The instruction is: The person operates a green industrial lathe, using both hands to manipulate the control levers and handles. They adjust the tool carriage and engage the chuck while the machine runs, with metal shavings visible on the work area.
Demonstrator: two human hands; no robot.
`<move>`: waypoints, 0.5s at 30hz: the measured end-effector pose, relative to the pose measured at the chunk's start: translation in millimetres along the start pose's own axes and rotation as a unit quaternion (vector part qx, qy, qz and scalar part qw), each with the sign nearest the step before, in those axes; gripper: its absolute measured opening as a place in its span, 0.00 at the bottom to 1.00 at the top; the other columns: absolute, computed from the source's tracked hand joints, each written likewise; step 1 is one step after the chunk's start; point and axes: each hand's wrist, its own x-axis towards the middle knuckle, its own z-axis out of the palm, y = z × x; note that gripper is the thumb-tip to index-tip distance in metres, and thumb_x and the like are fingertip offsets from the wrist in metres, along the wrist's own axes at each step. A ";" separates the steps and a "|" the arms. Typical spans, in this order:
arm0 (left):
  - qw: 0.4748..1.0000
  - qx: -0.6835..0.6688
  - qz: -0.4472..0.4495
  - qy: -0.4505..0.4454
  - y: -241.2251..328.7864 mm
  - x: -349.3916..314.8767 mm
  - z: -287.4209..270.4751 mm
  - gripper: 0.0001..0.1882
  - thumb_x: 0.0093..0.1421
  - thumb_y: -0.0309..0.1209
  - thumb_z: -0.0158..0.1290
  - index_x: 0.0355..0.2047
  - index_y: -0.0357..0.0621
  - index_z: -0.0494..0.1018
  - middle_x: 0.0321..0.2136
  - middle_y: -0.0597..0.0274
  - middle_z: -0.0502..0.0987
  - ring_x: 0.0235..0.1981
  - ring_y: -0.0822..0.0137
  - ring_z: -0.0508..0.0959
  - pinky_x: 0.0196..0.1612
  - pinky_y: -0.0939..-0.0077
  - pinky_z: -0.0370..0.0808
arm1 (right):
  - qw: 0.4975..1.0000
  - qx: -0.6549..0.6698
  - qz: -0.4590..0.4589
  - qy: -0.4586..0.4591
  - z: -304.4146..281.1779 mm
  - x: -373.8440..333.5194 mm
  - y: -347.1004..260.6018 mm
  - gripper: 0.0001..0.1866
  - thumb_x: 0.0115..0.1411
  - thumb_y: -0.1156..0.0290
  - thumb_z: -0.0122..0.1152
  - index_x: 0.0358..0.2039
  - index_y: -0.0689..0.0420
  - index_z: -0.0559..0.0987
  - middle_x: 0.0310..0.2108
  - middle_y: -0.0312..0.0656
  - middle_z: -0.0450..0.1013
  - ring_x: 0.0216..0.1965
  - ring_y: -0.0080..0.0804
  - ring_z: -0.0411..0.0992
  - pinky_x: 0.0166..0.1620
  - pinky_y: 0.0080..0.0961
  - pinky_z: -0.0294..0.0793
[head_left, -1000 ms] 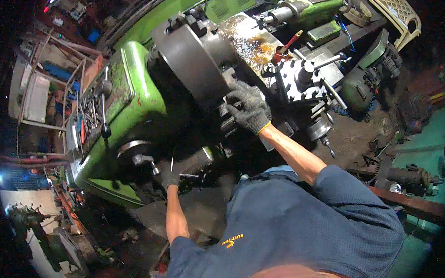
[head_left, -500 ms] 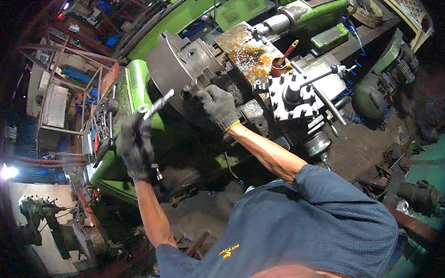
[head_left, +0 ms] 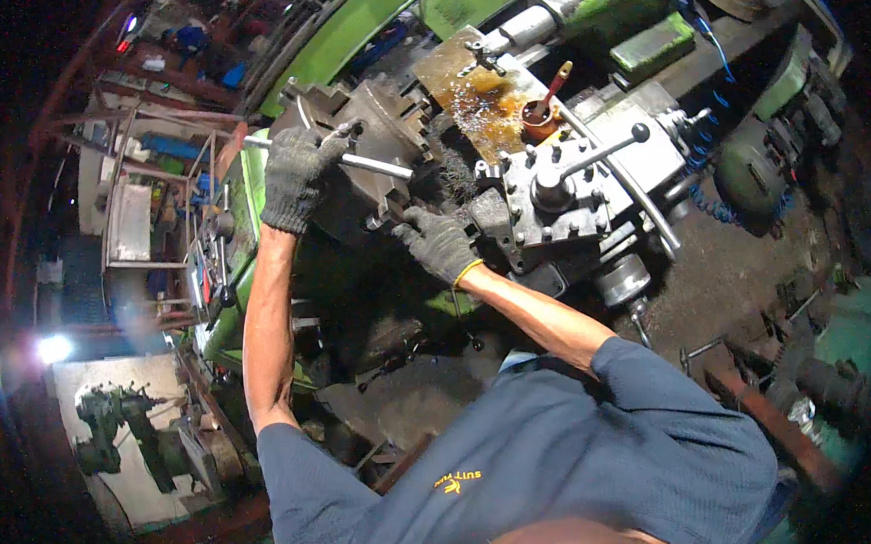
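The left hand's (head_left: 300,181) grip is curled round a metal bar (head_left: 377,166) poking out either side, long axis slanting rightward across the chuck (head_left: 380,114) beside it. The right hand (head_left: 441,249), bent, sits beyond the bar's right end, nearer the body; its hold I can't make out.

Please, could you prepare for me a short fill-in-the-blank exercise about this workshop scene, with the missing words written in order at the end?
1. The left hand, which holds a metal bar, wears a dark grey ____.
2. At the wrist of the right hand, the cuff edge is coloured ____.
3. The brush stands not beside but ____ the red cup.
4. The body of the lathe's tailstock is painted ____.

Missing words: glove; yellow; inside; green.
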 end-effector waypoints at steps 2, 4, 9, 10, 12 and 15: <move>0.997 0.017 0.064 0.029 -11.5 7.3 -6.5 0.14 0.52 0.31 0.57 0.39 0.62 0.79 0.26 0.62 0.71 0.32 0.57 0.74 0.37 0.60 0.71 | 0.997 -0.024 0.000 -0.076 -23.6 1.7 -11.8 0.17 0.64 0.51 0.59 0.45 0.48 0.79 0.32 0.55 0.79 0.37 0.58 0.78 0.40 0.52 0.74; 0.993 0.042 0.066 -0.084 -14.3 25.8 -21.8 0.19 0.53 0.29 0.56 0.45 0.68 0.81 0.32 0.64 0.75 0.38 0.57 0.76 0.42 0.61 0.74 | 0.994 -0.022 -0.019 -0.104 -51.0 -0.9 -16.9 0.17 0.64 0.51 0.57 0.44 0.48 0.80 0.33 0.54 0.79 0.38 0.55 0.79 0.42 0.50 0.75; 0.994 -0.049 0.062 -0.079 -13.8 27.7 -16.0 0.15 0.54 0.28 0.54 0.42 0.60 0.79 0.32 0.59 0.76 0.38 0.54 0.77 0.42 0.58 0.74 | 0.973 0.137 -0.027 -0.182 -154.5 -63.5 -34.2 0.11 0.62 0.66 0.63 0.41 0.58 0.82 0.34 0.46 0.81 0.35 0.36 0.81 0.40 0.29 0.79; 0.993 -0.068 0.053 -0.075 -14.8 22.8 -13.9 0.18 0.55 0.26 0.53 0.45 0.60 0.80 0.34 0.59 0.77 0.38 0.53 0.77 0.43 0.57 0.73 | 0.975 0.110 -0.034 -0.189 -179.0 -79.7 -35.3 0.10 0.62 0.68 0.64 0.39 0.59 0.83 0.34 0.45 0.81 0.35 0.34 0.81 0.40 0.29 0.79; 0.986 -0.066 0.008 -0.151 -14.5 28.3 -28.7 0.25 0.52 0.21 0.54 0.49 0.62 0.80 0.36 0.58 0.77 0.40 0.53 0.77 0.43 0.57 0.73 | 0.982 0.092 -0.015 -0.165 -227.1 -104.0 -28.3 0.07 0.60 0.71 0.65 0.36 0.61 0.83 0.33 0.44 0.82 0.34 0.31 0.80 0.40 0.29 0.79; 0.975 -0.076 -0.034 -0.207 -28.1 25.6 -31.1 0.29 0.50 0.19 0.56 0.51 0.62 0.80 0.37 0.56 0.78 0.40 0.52 0.77 0.43 0.57 0.73 | 0.995 0.024 0.096 -0.012 -286.5 -131.4 -11.2 0.05 0.59 0.75 0.65 0.34 0.62 0.83 0.31 0.42 0.81 0.35 0.29 0.79 0.40 0.29 0.78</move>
